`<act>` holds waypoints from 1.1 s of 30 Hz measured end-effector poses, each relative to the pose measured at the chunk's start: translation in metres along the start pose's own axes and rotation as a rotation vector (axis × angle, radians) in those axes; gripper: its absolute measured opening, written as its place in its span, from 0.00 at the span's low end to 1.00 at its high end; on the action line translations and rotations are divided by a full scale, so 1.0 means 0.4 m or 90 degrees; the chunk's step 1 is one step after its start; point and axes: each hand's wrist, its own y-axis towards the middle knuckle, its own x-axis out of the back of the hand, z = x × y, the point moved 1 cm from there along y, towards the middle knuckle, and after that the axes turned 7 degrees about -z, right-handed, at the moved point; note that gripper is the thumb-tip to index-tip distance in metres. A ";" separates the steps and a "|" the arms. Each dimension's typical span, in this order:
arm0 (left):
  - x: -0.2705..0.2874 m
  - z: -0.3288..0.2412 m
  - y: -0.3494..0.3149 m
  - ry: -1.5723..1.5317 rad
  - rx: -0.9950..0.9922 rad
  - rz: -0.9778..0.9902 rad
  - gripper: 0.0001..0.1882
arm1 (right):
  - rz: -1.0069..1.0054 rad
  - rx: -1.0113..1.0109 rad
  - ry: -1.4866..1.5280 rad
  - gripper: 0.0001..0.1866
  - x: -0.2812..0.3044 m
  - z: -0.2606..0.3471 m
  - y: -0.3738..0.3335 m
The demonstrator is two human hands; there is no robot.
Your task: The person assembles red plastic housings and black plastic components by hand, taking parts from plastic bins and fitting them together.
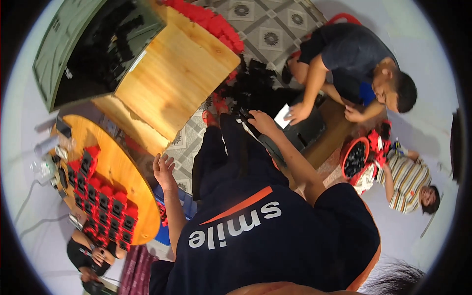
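Hands apart: right hand (261, 121) resting fingers-down on flat black tray (295, 135), steadying it.
Left hand (163, 169) spread, empty (hovering beside round wooden table (115, 167)).

Single head-mounted fisheye view, facing steeply down over the wearer's dark shirt and legs. Close range to the left grip (163, 170) and right grip (260, 121); the round tabletop (110, 162) lies left of the left grip. Edges curve toward the rim.
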 end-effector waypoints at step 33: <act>-1.526 -0.077 0.251 0.132 0.221 0.235 0.30 | 0.001 0.160 -0.055 0.19 0.506 -0.347 1.452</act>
